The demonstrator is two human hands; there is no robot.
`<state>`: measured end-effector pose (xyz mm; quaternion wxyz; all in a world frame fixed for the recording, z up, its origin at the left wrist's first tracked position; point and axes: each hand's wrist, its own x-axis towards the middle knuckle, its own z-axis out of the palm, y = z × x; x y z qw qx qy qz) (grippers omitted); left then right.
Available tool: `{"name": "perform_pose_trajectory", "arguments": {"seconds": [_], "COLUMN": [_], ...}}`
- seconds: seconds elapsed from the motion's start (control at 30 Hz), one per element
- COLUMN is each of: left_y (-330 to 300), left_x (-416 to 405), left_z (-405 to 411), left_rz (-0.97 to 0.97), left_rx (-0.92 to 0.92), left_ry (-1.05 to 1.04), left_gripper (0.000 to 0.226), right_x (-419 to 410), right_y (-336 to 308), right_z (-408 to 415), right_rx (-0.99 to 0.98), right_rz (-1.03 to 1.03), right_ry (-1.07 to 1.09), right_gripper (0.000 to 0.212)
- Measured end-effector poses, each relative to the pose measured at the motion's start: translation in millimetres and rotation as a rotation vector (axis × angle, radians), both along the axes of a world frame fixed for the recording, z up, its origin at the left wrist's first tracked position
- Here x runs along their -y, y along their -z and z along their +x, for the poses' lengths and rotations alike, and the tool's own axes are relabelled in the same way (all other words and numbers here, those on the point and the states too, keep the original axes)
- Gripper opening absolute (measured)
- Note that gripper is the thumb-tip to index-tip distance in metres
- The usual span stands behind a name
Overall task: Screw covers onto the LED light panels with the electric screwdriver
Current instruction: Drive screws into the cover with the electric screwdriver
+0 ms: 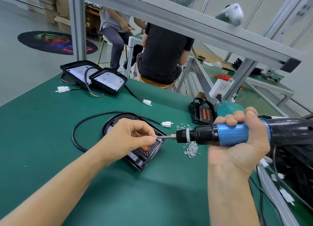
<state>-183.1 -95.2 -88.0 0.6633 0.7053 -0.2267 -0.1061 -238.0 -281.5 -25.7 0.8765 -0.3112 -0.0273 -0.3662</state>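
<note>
Loading a screw: left hand pinches it onto the bit tip; right hand wraps the electric screwdriver, held level. LED light panel lies on the tabletop under the left hand. Next, probably: tip driver down to a cover hole.

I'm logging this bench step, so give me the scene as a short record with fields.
left hand: pinches a screw at the bit tip
right hand: grips the electric screwdriver, held level
light panel: cover on, flat on the green mat, under the left hand
loose screws: pile beside the panel
other panels: two uncovered, far left
</note>
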Motion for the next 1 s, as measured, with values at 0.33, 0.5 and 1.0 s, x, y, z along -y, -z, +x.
{"name": "perform_pose_trajectory", "arguments": {"seconds": [0.33, 0.5, 1.0], "left_y": [4.1, 6.2, 21.9], "left_x": [0.4, -9.3, -57.5], "left_z": [-3.0, 1.3, 22.2], "left_rz": [-0.090, -0.133, 0.189], "left_rx": [-0.069, -0.096, 0.110], "left_ry": [-0.018, -0.065, -0.152], "left_gripper": [0.011, 0.014, 0.010], "right_x": [-4.4, -14.5, -62.1], "right_y": [2.3, 2.9, 13.2], "right_z": [6.3, 16.4, 49.0], "right_rx": [0.007, 0.006, -0.037], "right_rz": [0.013, 0.038, -0.007], "right_ry": [-0.013, -0.031, -0.123], "right_gripper": [0.012, 0.013, 0.017]}}
